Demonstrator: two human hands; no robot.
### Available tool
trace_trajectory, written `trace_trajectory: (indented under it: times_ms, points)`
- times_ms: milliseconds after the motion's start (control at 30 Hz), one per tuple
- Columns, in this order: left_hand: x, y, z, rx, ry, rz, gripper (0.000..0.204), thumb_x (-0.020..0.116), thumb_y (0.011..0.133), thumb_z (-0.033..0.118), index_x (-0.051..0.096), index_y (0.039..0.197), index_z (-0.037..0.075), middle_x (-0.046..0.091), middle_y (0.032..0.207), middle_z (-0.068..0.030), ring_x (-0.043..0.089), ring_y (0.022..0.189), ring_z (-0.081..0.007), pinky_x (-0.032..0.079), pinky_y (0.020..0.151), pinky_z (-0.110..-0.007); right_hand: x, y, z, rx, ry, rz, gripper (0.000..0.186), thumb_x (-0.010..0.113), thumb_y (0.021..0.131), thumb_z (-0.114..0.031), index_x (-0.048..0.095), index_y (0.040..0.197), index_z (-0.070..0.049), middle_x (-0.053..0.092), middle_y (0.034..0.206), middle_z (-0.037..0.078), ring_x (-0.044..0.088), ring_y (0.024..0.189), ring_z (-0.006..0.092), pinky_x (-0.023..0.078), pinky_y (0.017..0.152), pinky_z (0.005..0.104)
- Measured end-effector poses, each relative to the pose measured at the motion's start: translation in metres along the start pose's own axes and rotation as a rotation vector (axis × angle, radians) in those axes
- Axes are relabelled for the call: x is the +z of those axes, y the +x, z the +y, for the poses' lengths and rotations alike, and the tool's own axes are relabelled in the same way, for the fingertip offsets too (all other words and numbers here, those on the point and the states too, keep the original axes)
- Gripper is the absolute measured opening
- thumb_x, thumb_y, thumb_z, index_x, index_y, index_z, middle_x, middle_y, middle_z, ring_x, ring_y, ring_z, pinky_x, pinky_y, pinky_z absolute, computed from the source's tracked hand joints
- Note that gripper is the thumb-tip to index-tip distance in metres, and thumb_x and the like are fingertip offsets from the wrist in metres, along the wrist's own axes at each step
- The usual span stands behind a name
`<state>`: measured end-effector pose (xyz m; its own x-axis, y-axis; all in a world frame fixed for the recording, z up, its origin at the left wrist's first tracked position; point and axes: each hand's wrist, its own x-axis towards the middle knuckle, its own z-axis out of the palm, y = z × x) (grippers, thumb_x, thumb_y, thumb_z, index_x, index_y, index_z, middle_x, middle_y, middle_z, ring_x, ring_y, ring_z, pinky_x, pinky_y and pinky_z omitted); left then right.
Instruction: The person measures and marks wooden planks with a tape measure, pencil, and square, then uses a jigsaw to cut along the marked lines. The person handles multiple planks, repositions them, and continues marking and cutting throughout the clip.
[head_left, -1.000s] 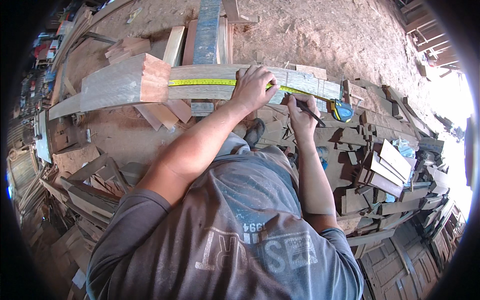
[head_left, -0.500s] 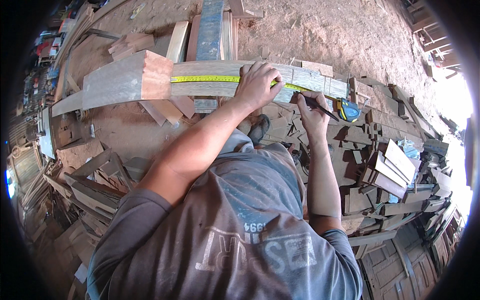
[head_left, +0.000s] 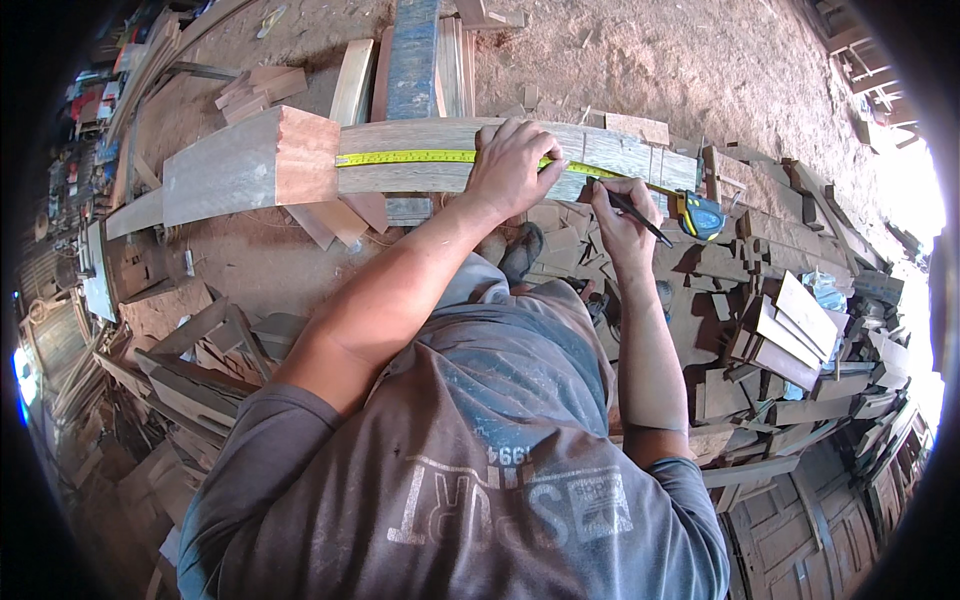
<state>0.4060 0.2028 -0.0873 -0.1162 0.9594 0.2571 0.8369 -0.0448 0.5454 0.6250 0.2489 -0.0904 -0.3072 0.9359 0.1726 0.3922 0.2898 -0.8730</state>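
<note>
A yellow tape measure blade (head_left: 405, 158) lies stretched along a long wooden board (head_left: 400, 183). Its left end meets a pale wooden block (head_left: 308, 155). My left hand (head_left: 510, 168) rests over the board, with thumb and forefinger closed on the blade. Farther right, my right hand (head_left: 626, 218) grips a black pen (head_left: 640, 218), whose upper end is by the board's near edge. A small dark patch (head_left: 588, 188) shows at the fingertips; I cannot tell what it is. The blue and yellow tape measure case (head_left: 700, 215) sits at the board's right end, beside my right hand.
A blue-stained beam (head_left: 415, 70) runs away beneath the board, with loose planks (head_left: 352, 80) beside it. Stacked offcuts (head_left: 790, 330) crowd the right side. Wooden frames (head_left: 200, 370) lie at the left, and bare dirt ground (head_left: 640, 60) stretches beyond the board.
The pen has swung a little in my right hand, its lower end shifting left and up. The tape case has moved slightly right. My left hand stays on the blade.
</note>
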Motion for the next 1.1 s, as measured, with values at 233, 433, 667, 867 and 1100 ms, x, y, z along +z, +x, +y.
trace_trajectory:
  times_ms: [233, 433, 667, 867, 1100]
  points:
    - [-0.0022, 0.0008, 0.0006, -0.038, -0.011, -0.058, 0.018, 0.077, 0.096, 0.033, 0.071, 0.101, 0.017, 0.069, 0.112, -0.0018, 0.06, 0.121, -0.0286, 0.039, 0.103, -0.05, -0.0016, 0.001, -0.0049, -0.004, -0.028, -0.01, 0.017, 0.085, 0.09, -0.009, 0.071, 0.093, 0.0, 0.079, 0.087, 0.015, 0.081, 0.083, 0.0253, 0.062, 0.074, 0.0372]
    - [-0.0021, 0.0009, 0.001, -0.016, -0.012, -0.026, 0.017, 0.079, 0.094, 0.03, 0.07, 0.099, 0.017, 0.068, 0.109, -0.0019, 0.062, 0.116, -0.0293, 0.04, 0.098, -0.049, 0.0014, 0.0001, 0.003, -0.031, -0.059, 0.01, 0.017, 0.085, 0.089, -0.009, 0.071, 0.092, -0.001, 0.08, 0.088, 0.016, 0.081, 0.083, 0.0261, 0.062, 0.075, 0.0373]
    - [-0.0022, 0.0011, 0.0015, -0.01, -0.011, -0.022, 0.018, 0.08, 0.094, 0.03, 0.069, 0.099, 0.017, 0.068, 0.108, -0.0017, 0.062, 0.115, -0.0291, 0.04, 0.099, -0.048, 0.0004, 0.0003, -0.0004, -0.001, -0.028, -0.001, 0.017, 0.085, 0.09, -0.009, 0.071, 0.092, 0.0, 0.08, 0.088, 0.015, 0.081, 0.083, 0.0264, 0.062, 0.075, 0.037]
    - [-0.0018, 0.0006, 0.0009, 0.003, -0.011, -0.002, 0.018, 0.08, 0.094, 0.03, 0.07, 0.099, 0.017, 0.068, 0.108, -0.0023, 0.062, 0.114, -0.0289, 0.04, 0.099, -0.048, -0.0005, 0.0003, -0.0011, 0.0, -0.034, 0.002, 0.017, 0.085, 0.09, -0.009, 0.071, 0.092, 0.0, 0.079, 0.088, 0.015, 0.081, 0.083, 0.0251, 0.062, 0.075, 0.0363]
    - [-0.0016, 0.0007, 0.001, -0.012, -0.004, -0.019, 0.016, 0.079, 0.094, 0.029, 0.07, 0.099, 0.017, 0.068, 0.106, -0.0013, 0.062, 0.114, -0.0269, 0.039, 0.099, -0.048, 0.0001, 0.0008, 0.0014, -0.001, -0.046, 0.004, 0.018, 0.086, 0.09, -0.01, 0.071, 0.093, 0.0, 0.079, 0.087, 0.015, 0.08, 0.081, 0.0239, 0.061, 0.075, 0.0349]
